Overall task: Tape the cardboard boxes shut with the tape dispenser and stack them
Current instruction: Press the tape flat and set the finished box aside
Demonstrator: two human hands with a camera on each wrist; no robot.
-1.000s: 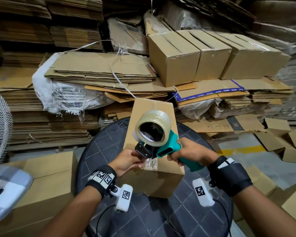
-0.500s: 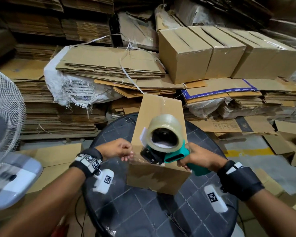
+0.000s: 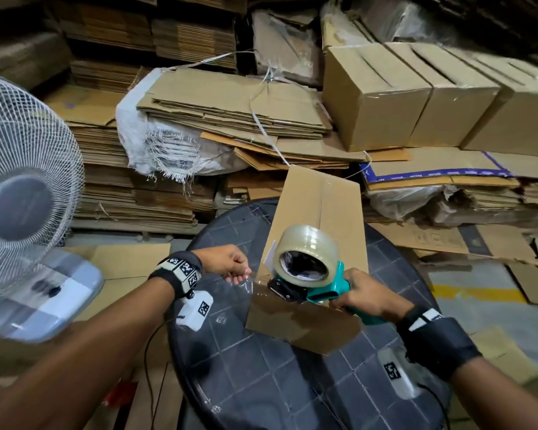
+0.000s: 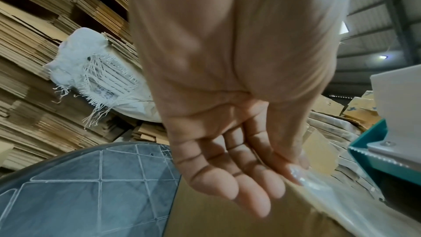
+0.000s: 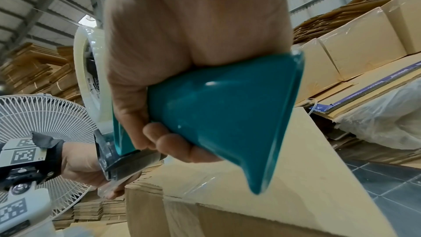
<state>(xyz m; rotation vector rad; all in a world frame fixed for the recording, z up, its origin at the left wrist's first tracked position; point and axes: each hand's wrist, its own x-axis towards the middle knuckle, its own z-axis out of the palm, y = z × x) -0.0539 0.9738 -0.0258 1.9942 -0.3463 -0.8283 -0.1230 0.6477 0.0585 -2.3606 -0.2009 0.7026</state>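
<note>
A closed cardboard box [image 3: 320,212] lies on the round dark table [image 3: 261,383]. My right hand [image 3: 359,294] grips the teal handle of the tape dispenser [image 3: 323,290], which hovers over the box's near end with its clear tape roll [image 3: 308,246] on top. My left hand [image 3: 238,273], just left of the box, pinches the free end of the clear tape strip [image 3: 247,285] that runs from the dispenser's mouth. In the left wrist view the thumb [image 4: 293,176] presses the tape strip [image 4: 318,188] against the fingers. In the right wrist view my right hand [image 5: 159,114] is wrapped round the dispenser [image 5: 227,114].
A white standing fan [image 3: 22,187] is close on the left. Three assembled boxes [image 3: 416,97] sit in a row on stacks of flat cardboard [image 3: 230,113] behind the table. Loose flattened cardboard [image 3: 479,243] covers the floor to the right.
My left hand has moved left, away from the dispenser's mouth, drawing out a length of clear tape. The dispenser stays over the box's near end.
</note>
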